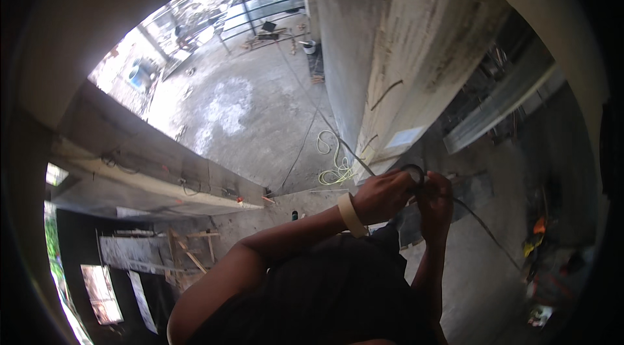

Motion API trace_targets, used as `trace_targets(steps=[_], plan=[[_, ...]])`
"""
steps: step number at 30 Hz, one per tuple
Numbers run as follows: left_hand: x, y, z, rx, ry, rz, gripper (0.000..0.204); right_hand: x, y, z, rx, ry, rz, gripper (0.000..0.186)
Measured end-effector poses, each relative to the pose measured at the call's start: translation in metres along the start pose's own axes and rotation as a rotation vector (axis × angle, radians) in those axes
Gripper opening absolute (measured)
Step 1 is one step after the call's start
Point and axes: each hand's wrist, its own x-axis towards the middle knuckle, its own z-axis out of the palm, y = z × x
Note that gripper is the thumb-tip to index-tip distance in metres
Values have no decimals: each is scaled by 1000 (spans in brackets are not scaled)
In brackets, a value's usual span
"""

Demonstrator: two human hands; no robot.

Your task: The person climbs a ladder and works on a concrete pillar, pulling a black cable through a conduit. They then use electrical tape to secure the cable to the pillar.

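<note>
Both my hands are raised close together in front of my chest, gripping a dark cable [469, 210]. My left hand [385, 195], with a tan band [351, 215] on its wrist, has its fingers closed on the cable. My right hand [435, 202] pinches it just to the right. A small black loop [415, 168] curves up between the two hands; whether it is the cable itself or a separate piece, I cannot tell. One stretch of cable runs off to the far left past a concrete column, another trails down to the right. My fingertips are partly hidden.
A tall concrete column [416, 52] rises just beyond my hands. Pale yellow-green cord [335, 173] lies in coils on the concrete floor [260, 124] by its base. A low wall [162, 166] stands at left. Wooden pieces [188, 251] lie lower left; orange and yellow items [536, 234] lie at right.
</note>
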Motion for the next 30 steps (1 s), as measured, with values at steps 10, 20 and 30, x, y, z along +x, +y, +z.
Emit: trace_targets(steps=[10,20,30], plan=[[-2,4,3,18,59,77,24,-1,-9,-3,-156,-23,-58,49],[-2,6,1,58,65,101,23,0,-10,-3,-202,22,-153,40],[0,0,1,46,101,82,24,-1,-6,5,-247,15,-180,33]])
